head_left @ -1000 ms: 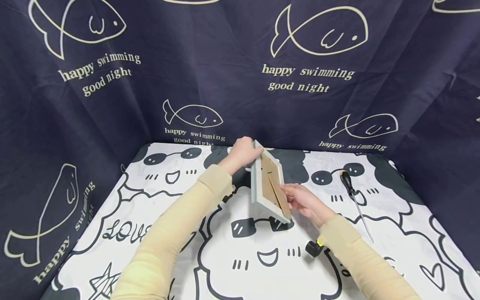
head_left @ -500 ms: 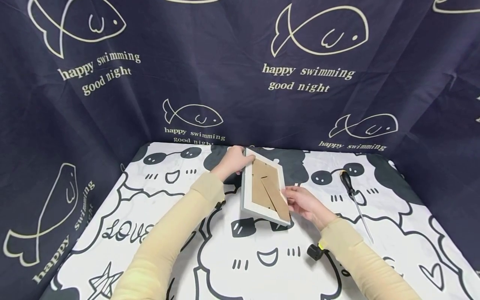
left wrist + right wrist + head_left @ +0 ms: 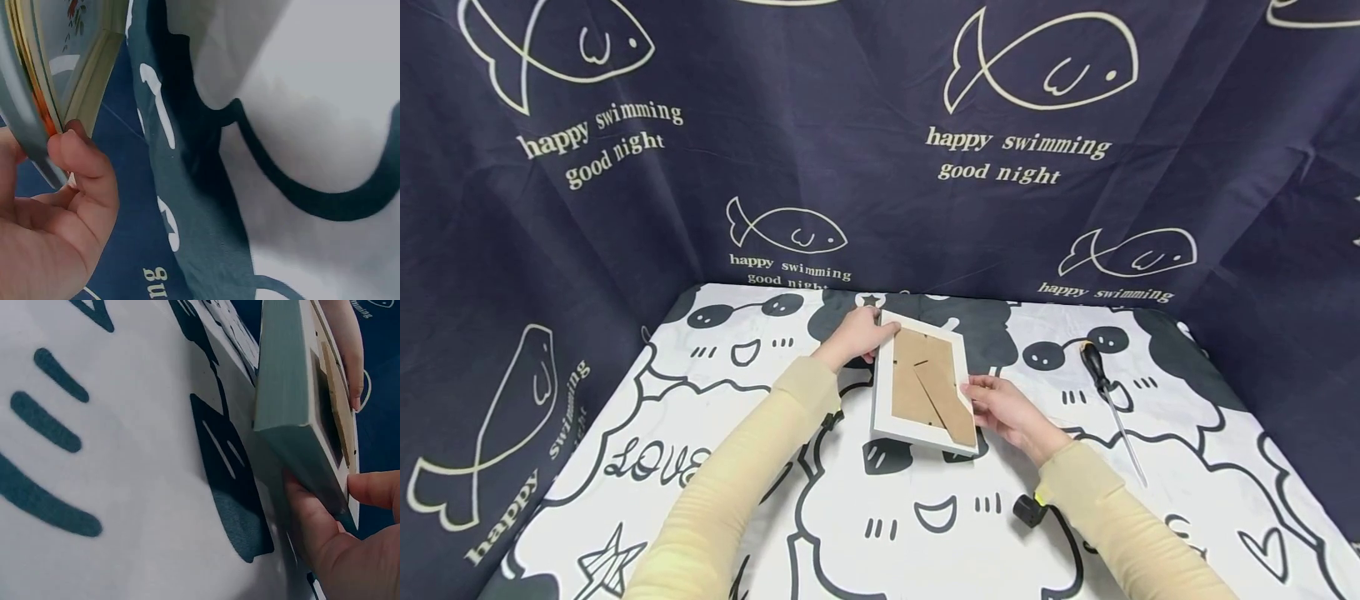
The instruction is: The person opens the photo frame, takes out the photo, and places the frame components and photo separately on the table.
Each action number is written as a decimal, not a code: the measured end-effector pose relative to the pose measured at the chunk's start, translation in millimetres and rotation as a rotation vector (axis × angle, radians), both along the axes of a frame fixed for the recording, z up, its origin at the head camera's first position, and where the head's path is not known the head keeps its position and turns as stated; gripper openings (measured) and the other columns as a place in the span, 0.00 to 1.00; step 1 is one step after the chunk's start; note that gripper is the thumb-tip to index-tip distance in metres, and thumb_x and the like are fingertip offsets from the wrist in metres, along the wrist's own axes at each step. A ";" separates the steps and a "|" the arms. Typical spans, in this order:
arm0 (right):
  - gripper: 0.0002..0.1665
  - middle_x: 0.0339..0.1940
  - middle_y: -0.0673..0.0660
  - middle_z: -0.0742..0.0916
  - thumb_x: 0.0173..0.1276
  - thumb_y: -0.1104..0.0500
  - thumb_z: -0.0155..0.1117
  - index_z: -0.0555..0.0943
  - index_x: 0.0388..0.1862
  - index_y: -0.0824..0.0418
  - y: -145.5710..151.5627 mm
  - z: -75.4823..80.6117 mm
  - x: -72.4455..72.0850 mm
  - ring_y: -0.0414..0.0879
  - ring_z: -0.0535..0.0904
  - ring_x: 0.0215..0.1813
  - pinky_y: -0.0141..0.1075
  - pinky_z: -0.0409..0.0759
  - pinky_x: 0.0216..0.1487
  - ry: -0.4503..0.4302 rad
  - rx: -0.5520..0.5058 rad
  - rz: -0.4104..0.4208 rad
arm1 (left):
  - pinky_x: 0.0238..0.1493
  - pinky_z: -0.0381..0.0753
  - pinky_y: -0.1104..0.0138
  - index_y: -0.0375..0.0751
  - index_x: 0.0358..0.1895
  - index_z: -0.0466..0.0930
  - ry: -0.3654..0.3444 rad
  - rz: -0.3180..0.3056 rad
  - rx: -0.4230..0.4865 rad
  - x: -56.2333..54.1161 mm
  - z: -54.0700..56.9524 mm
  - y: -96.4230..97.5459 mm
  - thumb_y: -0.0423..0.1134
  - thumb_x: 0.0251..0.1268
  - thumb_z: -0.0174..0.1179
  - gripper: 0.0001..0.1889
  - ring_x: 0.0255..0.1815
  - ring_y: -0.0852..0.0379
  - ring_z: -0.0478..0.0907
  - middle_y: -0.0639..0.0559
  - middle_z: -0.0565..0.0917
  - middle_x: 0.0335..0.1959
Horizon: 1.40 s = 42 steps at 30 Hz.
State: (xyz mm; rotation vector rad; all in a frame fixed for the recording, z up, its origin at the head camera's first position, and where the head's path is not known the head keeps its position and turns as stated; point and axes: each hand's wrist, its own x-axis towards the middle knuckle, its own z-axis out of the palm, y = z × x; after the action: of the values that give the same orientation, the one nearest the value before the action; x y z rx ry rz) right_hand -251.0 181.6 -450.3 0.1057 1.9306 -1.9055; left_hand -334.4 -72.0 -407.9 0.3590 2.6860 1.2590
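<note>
A picture frame (image 3: 883, 392) with a pale border is held up over the table, its brown backboard (image 3: 917, 392) facing the head camera. On that back, a slanted stand flap (image 3: 953, 412) sits slightly raised. My left hand (image 3: 853, 335) grips the upper left corner. In the left wrist view, part of the glazed front with red and dark green marks shows beside the left fingers (image 3: 81, 156). My right hand (image 3: 1009, 414) pinches the right edge lower down. The right wrist view shows the grey-green side of the frame (image 3: 284, 381) between right thumb and fingers.
A screwdriver (image 3: 1096, 371) with a black handle lies on the table to the right. The tabletop wears a white cloth (image 3: 1000, 550) with black cartoon drawings. A dark blue fish-print curtain (image 3: 880, 125) hangs behind and at the sides.
The frame has turned so its back faces the head camera more fully, and its upper end has come down and left. My left hand moved with it; the right hand has barely shifted.
</note>
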 end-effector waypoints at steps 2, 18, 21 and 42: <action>0.29 0.36 0.51 0.81 0.72 0.61 0.51 0.57 0.64 0.77 0.0 -0.5 0.6 0.37 0.81 0.35 0.30 0.81 0.36 0.008 0.030 -0.016 | 0.18 0.81 0.64 0.31 0.45 0.74 -0.009 0.004 0.006 -0.8 -3.5 -0.7 0.48 0.66 0.54 0.20 0.10 0.57 0.75 0.48 0.77 0.16; 0.30 0.35 0.52 0.80 0.71 0.58 0.55 0.61 0.67 0.69 -1.6 -2.0 4.0 0.38 0.80 0.31 0.29 0.79 0.33 0.051 0.160 -0.115 | 0.21 0.82 0.63 0.29 0.69 0.57 -0.055 0.008 0.015 4.5 -13.7 -4.9 0.49 0.69 0.53 0.34 0.12 0.57 0.77 0.42 0.81 0.23; 0.30 0.35 0.52 0.79 0.70 0.58 0.55 0.61 0.67 0.69 -2.1 -2.2 4.4 0.37 0.79 0.30 0.29 0.78 0.32 0.060 0.170 -0.116 | 0.22 0.82 0.62 0.29 0.69 0.56 -0.057 0.004 0.012 4.3 -17.0 -6.1 0.50 0.69 0.53 0.35 0.12 0.56 0.78 0.43 0.81 0.21; 0.30 0.30 0.50 0.81 0.68 0.62 0.56 0.60 0.65 0.72 -4.9 -4.1 5.7 0.37 0.79 0.29 0.31 0.80 0.33 0.075 0.144 -0.086 | 0.21 0.80 0.67 0.29 0.66 0.62 -0.058 -0.005 -0.105 4.1 -25.7 -8.2 0.50 0.69 0.52 0.31 0.13 0.53 0.80 0.47 0.79 0.13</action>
State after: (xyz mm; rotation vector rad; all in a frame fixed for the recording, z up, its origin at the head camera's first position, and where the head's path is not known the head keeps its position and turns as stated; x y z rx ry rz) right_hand -245.3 176.7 -454.4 0.1642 2.1441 -1.8464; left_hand -330.3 -80.3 -433.6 0.3105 2.6869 1.1035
